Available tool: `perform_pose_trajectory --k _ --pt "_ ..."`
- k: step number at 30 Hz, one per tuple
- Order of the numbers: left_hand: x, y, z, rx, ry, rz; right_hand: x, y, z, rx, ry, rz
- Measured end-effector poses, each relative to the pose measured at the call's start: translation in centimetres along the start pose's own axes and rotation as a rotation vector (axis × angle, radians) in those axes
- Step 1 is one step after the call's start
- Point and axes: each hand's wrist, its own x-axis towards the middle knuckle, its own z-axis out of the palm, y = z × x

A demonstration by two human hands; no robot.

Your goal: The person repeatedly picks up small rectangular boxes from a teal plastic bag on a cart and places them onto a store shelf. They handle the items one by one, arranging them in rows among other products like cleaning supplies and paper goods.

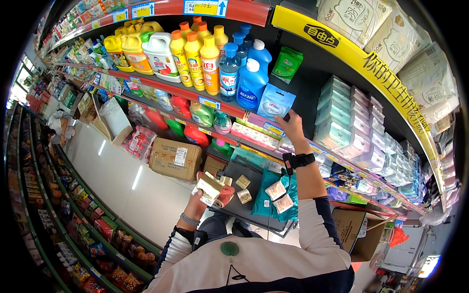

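My right hand (292, 128) reaches to the shelf and pinches the lower right corner of a light blue soft pouch (275, 103). The pouch leans beside a blue pump-shaped detergent bottle (252, 86). Behind it stands a small green packet (287, 65). Lower down, my left hand (197, 205) grips small gold-and-white packs (209, 186). A rolled red cloth (224, 196) lies just beyond it on a dark cart top (234, 172). Several small gold packs (243, 182) rest there too, near a teal plastic bag (261, 199) with two pink-and-white packets (280, 197) on it.
Yellow and orange cleaner bottles (193, 58) line the shelf to the left; wrapped tissue packs (333, 113) are stacked at right. A cardboard box (175, 157) stands on the floor by a snack shelf (91, 234). Farther left, a person (60, 126) crouches in the aisle.
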Motion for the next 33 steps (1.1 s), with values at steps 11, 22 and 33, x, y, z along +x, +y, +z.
perform_pose_trajectory --k 11,22,33 --pt "0.3 -0.8 -0.5 -0.019 0.007 -0.015 0.3 -0.5 0.7 -0.005 -0.001 0.038" --pt "-0.2 -0.1 0.0 -0.008 -0.007 0.011 0.6 0.6 0.8 0.016 -0.02 0.053" --pt "0.3 0.8 1.8 -0.087 -0.078 0.01 -6.6 -3.2 -0.7 0.332 0.126 0.112"
